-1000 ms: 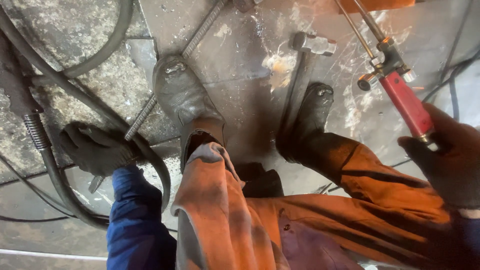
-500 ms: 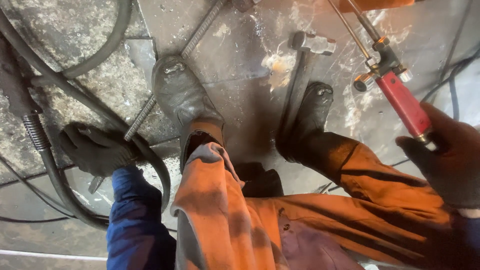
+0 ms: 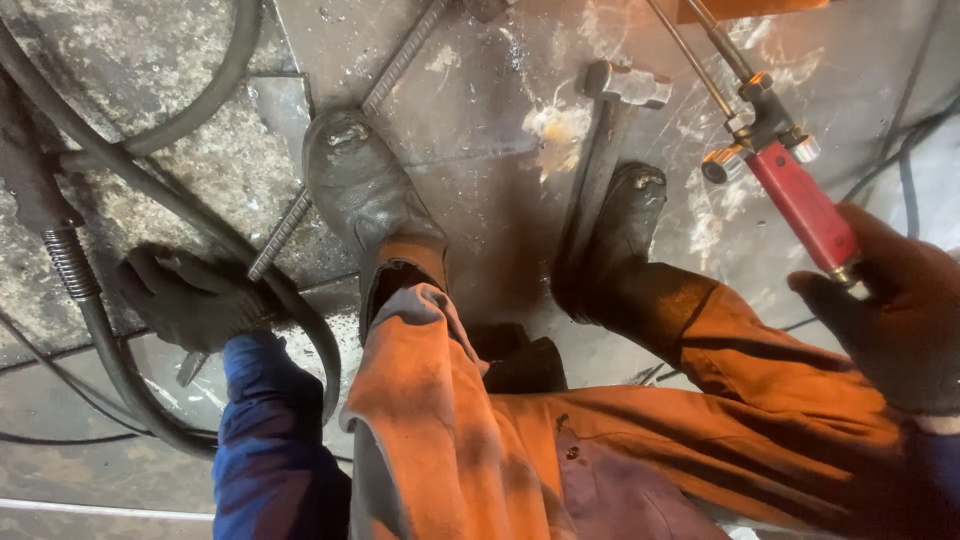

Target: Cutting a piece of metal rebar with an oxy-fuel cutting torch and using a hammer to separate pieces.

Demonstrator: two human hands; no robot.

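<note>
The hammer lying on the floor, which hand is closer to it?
Right. The right hand holds the red-handled torch just to the right of the hammer. The left hand is far off to the left, down by the black hoses.

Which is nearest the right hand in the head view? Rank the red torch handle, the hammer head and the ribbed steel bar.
From the right hand:
1. Red torch handle, gripped by that hand, upper right.
2. Hammer head, top centre on the floor.
3. Ribbed steel bar, farthest, running under the left boot.
</note>
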